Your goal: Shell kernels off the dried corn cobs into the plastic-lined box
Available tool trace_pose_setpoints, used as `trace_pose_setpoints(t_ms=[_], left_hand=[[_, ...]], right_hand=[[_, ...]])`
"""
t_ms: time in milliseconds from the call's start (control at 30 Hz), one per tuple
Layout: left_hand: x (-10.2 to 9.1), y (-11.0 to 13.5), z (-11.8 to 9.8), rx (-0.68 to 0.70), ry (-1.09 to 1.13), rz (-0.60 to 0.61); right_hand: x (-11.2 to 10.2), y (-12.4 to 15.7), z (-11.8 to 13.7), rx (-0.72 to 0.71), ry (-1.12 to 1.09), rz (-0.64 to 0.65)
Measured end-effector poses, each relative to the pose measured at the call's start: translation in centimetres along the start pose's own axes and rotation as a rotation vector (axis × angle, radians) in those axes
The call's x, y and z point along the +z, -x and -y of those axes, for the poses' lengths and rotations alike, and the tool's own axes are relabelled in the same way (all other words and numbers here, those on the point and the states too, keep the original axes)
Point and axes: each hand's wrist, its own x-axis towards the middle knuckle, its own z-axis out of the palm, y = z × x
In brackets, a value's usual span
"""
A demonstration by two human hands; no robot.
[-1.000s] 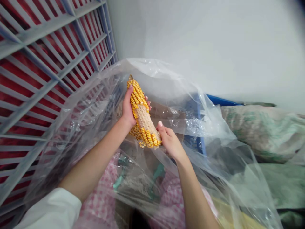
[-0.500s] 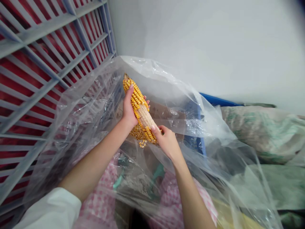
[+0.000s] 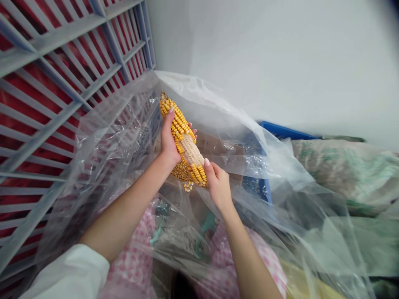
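Hands on the cob, both of them: the left hand [image 3: 170, 143] wraps the upper stretch, thumb along the near side, fingertips peeping round the far side, while the right hand [image 3: 219, 182] closes in on the lower end, thumb up against its edge and the other fingers curled, their tips out of sight. And there's the cob [image 3: 183, 139] itself, mid-view above the clear bag [image 3: 199, 85], slanting from upper left to lower right, a pale bare patch across its middle with yellow rows above and below it. Just under it in view, loose kernels [image 3: 188, 186] sit by a darker heap. Plastic spreads wide all round, blue basket [image 3: 265, 192] showing to the right of the cob, beside the bag's crumpled folds. Over on the left, a slatted crate [image 3: 59, 112] towers, red behind its bars. Pale wall [image 3: 280, 54] at the back, printed sack [image 3: 352, 170] lying along the right. Down low, pink patterned trousers [image 3: 132, 265] show below the arms, a white sleeve [image 3: 73, 272] at lower left.
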Motion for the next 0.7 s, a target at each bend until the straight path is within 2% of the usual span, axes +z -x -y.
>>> trace_pose_setpoints(t_ms=[167, 300, 467, 600, 633, 700], left_hand=[[0.1, 0.2, 0.1, 0.033, -0.037, 0.019], [0.1, 0.4, 0.1, 0.054, -0.059, 0.088], [0.3, 0.4, -0.1, 0.016, -0.065, 0.063], [0.2, 0.2, 0.0, -0.008, -0.058, 0.039], [0.1, 0.1, 0.0, 0.000, -0.038, 0.039], [-0.1, -0.2, 0.1, 0.026, 0.001, 0.031]], right_hand=[[0.6, 0.0, -0.2, 0.053, -0.074, -0.051], [0.8, -0.1, -0.1, 0.155, -0.118, -0.076], [-0.1, -0.5, 0.0, 0.219, -0.102, 0.040], [-1.5, -0.8, -0.1, 0.283, -0.255, 0.244], [-1.8, -0.8, -0.2, 0.281, -0.296, 0.286], [-2.2, -0.7, -0.1, 0.215, -0.303, 0.286]])
